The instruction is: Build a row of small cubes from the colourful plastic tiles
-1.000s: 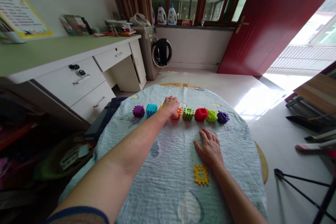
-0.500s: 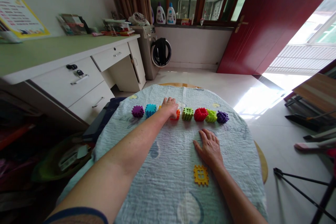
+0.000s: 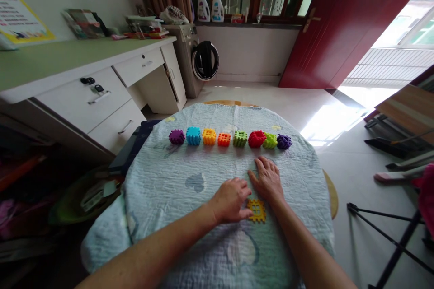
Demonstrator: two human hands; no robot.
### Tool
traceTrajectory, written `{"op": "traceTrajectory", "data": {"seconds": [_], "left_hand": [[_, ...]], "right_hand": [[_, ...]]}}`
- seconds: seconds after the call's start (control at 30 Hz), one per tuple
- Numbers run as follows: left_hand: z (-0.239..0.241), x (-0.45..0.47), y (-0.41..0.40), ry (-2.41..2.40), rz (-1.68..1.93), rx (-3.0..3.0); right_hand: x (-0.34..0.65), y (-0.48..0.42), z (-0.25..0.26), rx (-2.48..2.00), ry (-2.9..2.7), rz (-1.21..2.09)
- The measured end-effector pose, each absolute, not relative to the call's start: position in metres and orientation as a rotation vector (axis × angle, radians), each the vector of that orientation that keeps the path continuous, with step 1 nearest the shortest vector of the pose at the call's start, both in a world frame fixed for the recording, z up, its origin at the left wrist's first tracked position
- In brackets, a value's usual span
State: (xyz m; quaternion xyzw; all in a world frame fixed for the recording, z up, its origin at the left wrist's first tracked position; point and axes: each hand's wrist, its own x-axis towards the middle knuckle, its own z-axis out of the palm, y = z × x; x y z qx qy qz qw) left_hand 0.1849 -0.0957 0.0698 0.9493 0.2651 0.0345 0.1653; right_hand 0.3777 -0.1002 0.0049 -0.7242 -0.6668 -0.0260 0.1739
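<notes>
My left hand [image 3: 233,199] is at the left edge of a flat yellow interlocking block panel [image 3: 257,211] with a window grid, thumb and fingers apart. My right hand [image 3: 267,178] lies palm down on the cloth just above and right of that panel, fingers stretched out. Farther off, a row of toy block cubes crosses the table: a purple cube [image 3: 176,137], a blue cube [image 3: 193,136], a yellow cube [image 3: 209,137], an orange piece [image 3: 224,139], a green cube [image 3: 240,138], a red cube [image 3: 257,138], a lime cube [image 3: 270,140] and a dark violet cube [image 3: 284,141].
A pale blue cloth [image 3: 162,180] covers the round table. To the left stands a white desk [image 3: 84,95]; a washing machine [image 3: 185,61] with its door open is behind. Black tripod legs [image 3: 383,216] stand on the floor at the right, near a red door [image 3: 339,27].
My left hand has drawn back from the yellow and orange blocks in the row to the flat yellow panel. My right hand stays resting on the cloth. The view has shifted slightly.
</notes>
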Motion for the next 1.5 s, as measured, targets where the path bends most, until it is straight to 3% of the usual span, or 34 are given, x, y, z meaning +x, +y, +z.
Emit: {"op": "traceTrajectory", "data": {"seconds": [0.17, 0.4, 0.57, 0.77, 0.87, 0.97, 1.27, 1.5], "left_hand": [[0.055, 0.199, -0.129, 0.948, 0.095, 2.639], [0.067, 0.194, -0.117, 0.859, 0.055, 2.595], [0.07, 0.158, -0.098, 0.832, 0.009, 2.239], [0.077, 0.108, -0.074, 1.232, -0.051, 2.144], [0.076, 0.096, -0.074, 1.508, 0.113, 2.307], [0.07, 0.097, -0.085, 1.392, 0.215, 2.363], [0.064, 0.122, -0.098, 1.201, 0.04, 2.444], [0.101, 0.108, -0.038, 1.176, 0.123, 2.651]], "right_hand": [[0.377, -0.1, 0.003, -2.056, -1.87, -0.096], [0.376, -0.101, 0.007, -2.081, -1.875, -0.056], [0.376, -0.102, 0.011, -2.075, -1.883, -0.025], [0.375, -0.102, 0.012, -2.09, -1.902, -0.023], [0.376, -0.102, 0.01, -2.087, -1.915, -0.045], [0.377, -0.101, 0.008, -2.083, -1.926, -0.062], [0.378, -0.1, 0.002, -2.084, -1.926, -0.09], [0.38, -0.099, -0.001, -2.084, -1.916, -0.096]]}}
